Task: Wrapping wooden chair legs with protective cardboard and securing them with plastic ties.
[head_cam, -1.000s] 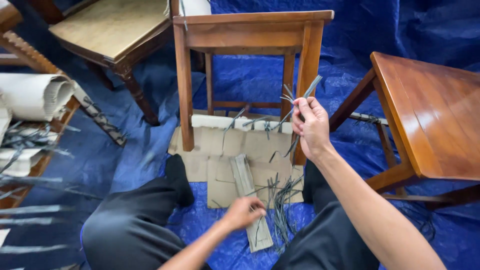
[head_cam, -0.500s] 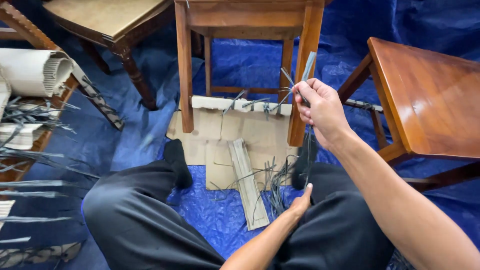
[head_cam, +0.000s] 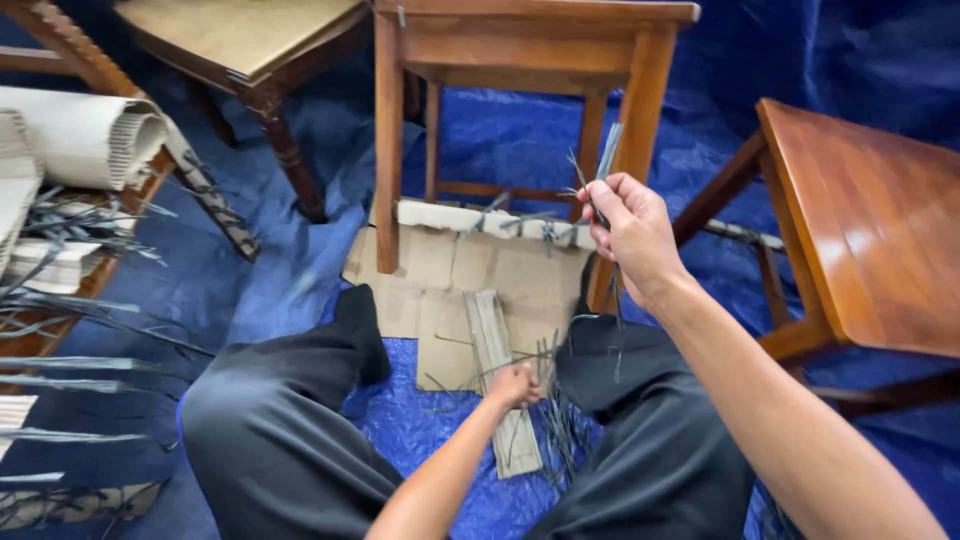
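Observation:
My right hand [head_cam: 630, 235] is raised in front of the wooden chair leg [head_cam: 628, 150] and is closed on a few thin grey strips [head_cam: 603, 165] that stick up above the fingers and hang down below them. My left hand [head_cam: 513, 385] is low between my legs, fingers closed over grey strips in the loose pile [head_cam: 555, 410] on the blue tarp, beside a narrow folded cardboard piece [head_cam: 497, 375]. Flattened cardboard [head_cam: 470, 275] lies under the chair.
A wooden stool [head_cam: 860, 230] stands at the right. Another chair [head_cam: 235, 45] is at the upper left. Rolled corrugated cardboard [head_cam: 85, 135] and more grey strips [head_cam: 70, 300] lie at the left. Blue tarp [head_cam: 250, 260] covers the floor.
My left hand moved left from beside my right knee to the strip pile and closed on it. My right hand stayed raised with its strips; the view shifted slightly.

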